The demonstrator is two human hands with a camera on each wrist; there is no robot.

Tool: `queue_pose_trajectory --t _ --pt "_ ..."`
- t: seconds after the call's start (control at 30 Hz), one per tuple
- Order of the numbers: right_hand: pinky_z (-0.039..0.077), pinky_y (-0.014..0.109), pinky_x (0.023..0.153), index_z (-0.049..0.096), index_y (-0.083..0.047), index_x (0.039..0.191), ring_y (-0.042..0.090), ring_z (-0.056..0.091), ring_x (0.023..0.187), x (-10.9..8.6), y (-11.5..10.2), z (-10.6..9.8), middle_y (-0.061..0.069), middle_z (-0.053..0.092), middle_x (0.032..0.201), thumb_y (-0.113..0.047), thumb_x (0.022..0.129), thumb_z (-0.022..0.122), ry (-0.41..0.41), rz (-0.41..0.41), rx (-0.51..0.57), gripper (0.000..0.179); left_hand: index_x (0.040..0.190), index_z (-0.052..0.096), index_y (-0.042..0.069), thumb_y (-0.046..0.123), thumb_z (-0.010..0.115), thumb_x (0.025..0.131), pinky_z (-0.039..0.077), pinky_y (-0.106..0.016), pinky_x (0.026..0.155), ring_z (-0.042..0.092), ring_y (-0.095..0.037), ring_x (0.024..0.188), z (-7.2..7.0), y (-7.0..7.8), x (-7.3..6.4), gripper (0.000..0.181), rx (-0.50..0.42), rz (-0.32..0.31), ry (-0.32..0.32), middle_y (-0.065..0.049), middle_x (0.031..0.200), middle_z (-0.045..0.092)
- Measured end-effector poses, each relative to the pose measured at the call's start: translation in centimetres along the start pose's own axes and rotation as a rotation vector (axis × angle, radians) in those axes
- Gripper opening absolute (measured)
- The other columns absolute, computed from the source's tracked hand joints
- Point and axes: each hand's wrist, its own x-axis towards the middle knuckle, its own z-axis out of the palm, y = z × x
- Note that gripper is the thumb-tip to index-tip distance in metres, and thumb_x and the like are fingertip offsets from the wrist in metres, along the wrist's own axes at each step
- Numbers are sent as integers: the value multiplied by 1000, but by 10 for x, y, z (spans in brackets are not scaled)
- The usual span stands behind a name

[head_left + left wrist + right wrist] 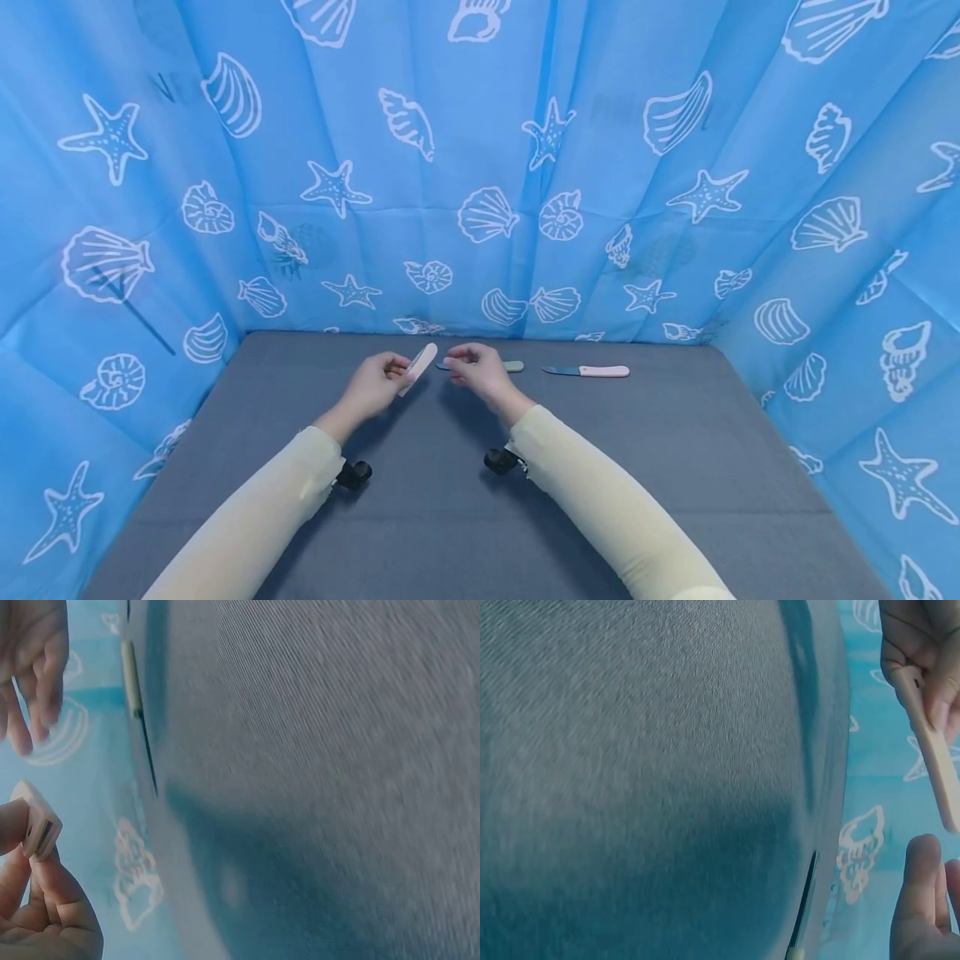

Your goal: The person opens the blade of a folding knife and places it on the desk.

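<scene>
My left hand (371, 385) pinches a pale pink folding knife (424, 358) between thumb and fingers, raised above the table and tilted. In the left wrist view the end of its handle (42, 825) shows a dark slot; no blade sticks out in the right wrist view. Just to the right, my right hand (483, 375) hovers with loosely bent fingers, holding nothing and apart from the knife. Behind it on the table lies a green-handled knife (513, 367) with its blade out, partly hidden by that hand. Further right lies a pink-handled knife (604, 372), blade out and pointing left.
A dark grey cloth covers the table (435, 533). Blue curtains (420, 192) with white shells and starfish stand along its back and both sides. A small black camera (501, 460) sits at the right wrist, another (356, 475) at the left.
</scene>
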Motion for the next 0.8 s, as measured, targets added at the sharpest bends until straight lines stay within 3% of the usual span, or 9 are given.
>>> queue_pose_trajectory --t 0.3,0.57,0.8 --pt "56 41 90 58 3 130 41 65 111 -1 0 12 20 66 116 -11 98 66 -12 0 94 37 112 67 4 16 68 97 53 -33 72 63 -19 87 4 10 -10 20 -41 12 -33 -7 98 68" --pt "58 34 86 57 3 130 24 68 98 -3 5 14 16 64 109 -10 101 61 -38 -25 110 32 111 67 5 16 68 97 53 -31 71 63 -19 87 5 10 -15 18 -62 6 -56 -6 98 67" --pt "57 43 89 59 7 125 21 67 87 -6 7 15 13 62 101 -5 101 58 -84 -28 121 27 108 61 5 16 66 98 52 -32 70 60 -18 83 5 9 -18 15 -53 21 -170 -7 97 63"
